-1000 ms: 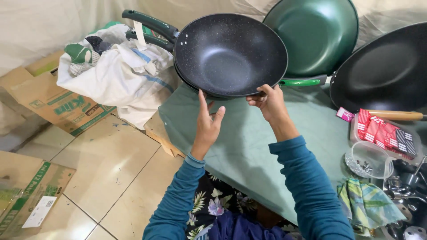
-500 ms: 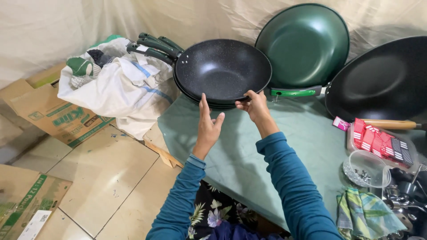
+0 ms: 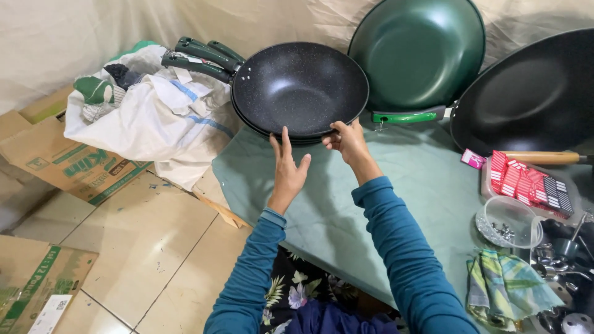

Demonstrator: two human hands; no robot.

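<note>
— Upper middle of the frame, we see the black pan (image 3: 300, 86) topping a stack on the green surface (image 3: 396, 204), handles running toward the upper left.
— Our right hand (image 3: 348, 141) pinches its near rim; our left hand (image 3: 288, 170), fingers spread, rests just below, touching the stack's edge.

I see a black wok (image 3: 300, 86) speckled white, with dark green handles (image 3: 201, 55), on a pale green tablecloth (image 3: 427, 198). Far right leans a plain dark green wok (image 3: 421, 49) with a bright green handle (image 3: 405, 116). My sleeves (image 3: 396, 247) are teal. Near right lies a green-and-yellow striped cloth (image 3: 507, 287); left, a white sack (image 3: 154, 117) with blue stripes.
</note>
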